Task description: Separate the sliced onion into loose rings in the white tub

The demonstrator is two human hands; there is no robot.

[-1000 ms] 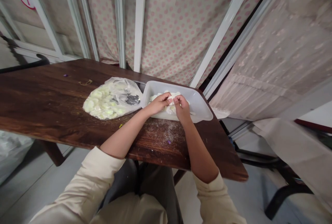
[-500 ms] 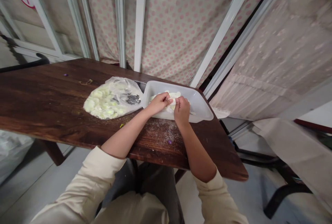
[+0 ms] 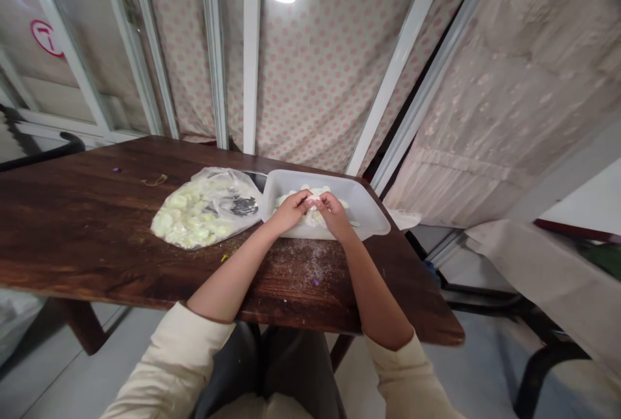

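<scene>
My left hand [image 3: 292, 209] and my right hand [image 3: 334, 213] meet over a translucent white plastic tub [image 3: 371, 213]. Thumbs and fingers of both are pinched together around a small whitish piece, which looks like one of the pale slices [image 3: 314, 218] lying in the tub; its exact kind is too small to make out. To the left of the tub lies a clear plastic bag [image 3: 230, 228] filled with pale green-white vegetable slices [image 3: 180, 217].
Everything stands on a dark wooden table [image 3: 97, 225], with white grains [image 3: 310, 267] scattered near its front edge. A loop of string [image 3: 155, 180] lies further left. Behind the table hangs a dotted curtain [image 3: 315, 83]. A black chair frame [image 3: 531, 367] stands at right.
My right hand has come in closer to my left, and their fingertips now meet around the whitish piece. The camera has tilted up slightly. Bag and tub stay in place.
</scene>
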